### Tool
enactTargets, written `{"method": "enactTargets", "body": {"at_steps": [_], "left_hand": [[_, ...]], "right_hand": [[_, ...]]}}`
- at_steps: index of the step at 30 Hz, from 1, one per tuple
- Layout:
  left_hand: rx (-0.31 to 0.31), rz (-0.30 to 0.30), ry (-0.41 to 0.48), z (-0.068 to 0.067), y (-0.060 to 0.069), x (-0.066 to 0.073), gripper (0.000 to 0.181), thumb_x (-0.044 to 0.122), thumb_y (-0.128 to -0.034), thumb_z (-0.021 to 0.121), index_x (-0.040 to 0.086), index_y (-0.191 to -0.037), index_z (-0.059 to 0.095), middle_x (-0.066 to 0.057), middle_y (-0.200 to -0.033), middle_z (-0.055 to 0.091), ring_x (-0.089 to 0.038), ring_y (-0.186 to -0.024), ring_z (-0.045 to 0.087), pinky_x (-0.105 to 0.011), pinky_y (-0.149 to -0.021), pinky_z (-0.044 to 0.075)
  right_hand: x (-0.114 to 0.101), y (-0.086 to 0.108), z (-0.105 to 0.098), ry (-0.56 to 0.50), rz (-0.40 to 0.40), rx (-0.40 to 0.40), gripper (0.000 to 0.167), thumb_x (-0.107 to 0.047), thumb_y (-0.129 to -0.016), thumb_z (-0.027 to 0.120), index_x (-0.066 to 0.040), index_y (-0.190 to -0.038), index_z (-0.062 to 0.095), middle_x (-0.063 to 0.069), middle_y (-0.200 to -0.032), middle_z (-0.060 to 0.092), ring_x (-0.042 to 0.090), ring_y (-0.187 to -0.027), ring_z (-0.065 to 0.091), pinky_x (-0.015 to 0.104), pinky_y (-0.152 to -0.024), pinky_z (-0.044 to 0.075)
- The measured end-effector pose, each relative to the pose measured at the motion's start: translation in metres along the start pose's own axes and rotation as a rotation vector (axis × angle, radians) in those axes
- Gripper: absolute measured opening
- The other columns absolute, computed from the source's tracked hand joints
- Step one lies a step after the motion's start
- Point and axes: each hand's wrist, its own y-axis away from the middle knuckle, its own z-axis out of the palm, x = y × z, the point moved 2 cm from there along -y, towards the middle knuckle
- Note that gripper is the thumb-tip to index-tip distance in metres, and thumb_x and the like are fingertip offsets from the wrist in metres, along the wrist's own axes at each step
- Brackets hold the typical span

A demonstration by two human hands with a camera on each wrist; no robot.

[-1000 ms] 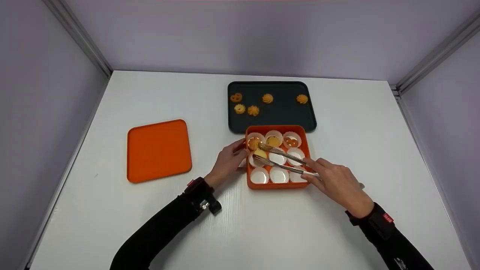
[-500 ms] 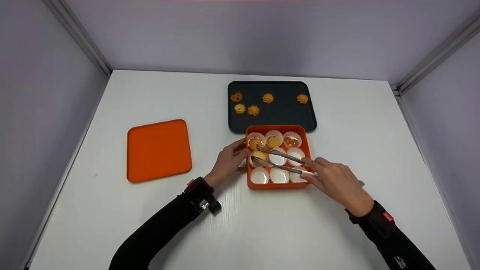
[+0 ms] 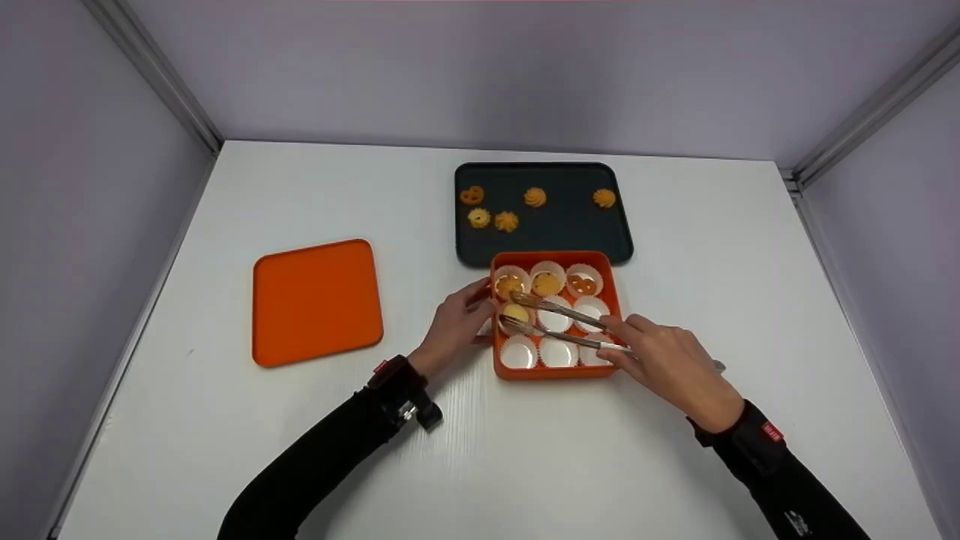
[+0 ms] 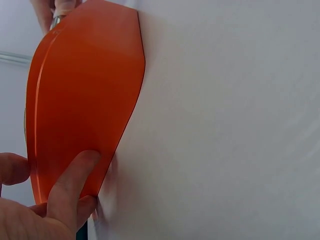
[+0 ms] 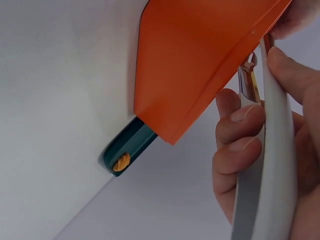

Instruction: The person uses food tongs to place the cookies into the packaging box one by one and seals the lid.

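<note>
An orange box (image 3: pixel 555 373) holds white paper cups in rows; the back row has a cookie in each cup. My right hand (image 3: pixel 667 367) grips metal tongs (image 3: pixel 574 339) with pale handles (image 5: pixel 277 150). Their tips stand apart over the left cup of the middle row, on either side of a round yellow cookie (image 3: pixel 514 313). Whether the tips touch it I cannot tell. My left hand (image 3: pixel 455 321) rests against the box's left side, and in the left wrist view its fingers (image 4: pixel 70 185) lie on the outer wall.
Behind the box lies a dark green tray (image 3: pixel 570 236) with several cookies, among them a pretzel-shaped one (image 3: pixel 472 196) and a swirled one (image 3: pixel 535 197). An orange lid or shallow tray (image 3: pixel 319 304) lies to the left. Walls stand around the white table (image 3: pixel 450 465).
The tongs have shifted slightly left and down, and the yellow cookie with them, lower into the middle-left cup. My left hand and the box have stayed in place.
</note>
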Motion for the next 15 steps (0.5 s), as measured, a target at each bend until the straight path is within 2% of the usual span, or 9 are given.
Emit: {"method": "enactTargets", "body": {"at_steps": [15], "left_hand": [[0.000, 0.004, -0.017, 0.0005, -0.0005, -0.0008, 0.057, 0.022, -0.1055, 0.056, 0.011, -0.160, 0.041, -0.014, -0.153, 0.051, -0.031, -0.139, 0.051, -0.043, -0.083, 0.063]], "right_hand": [[0.0022, 0.0010, -0.0008, -0.019, 0.010, 0.001, 0.054, -0.031, -0.087, 0.086, -0.008, -0.132, 0.069, 0.007, -0.090, 0.066, 0.011, -0.061, 0.055, 0.026, -0.055, 0.050]]}}
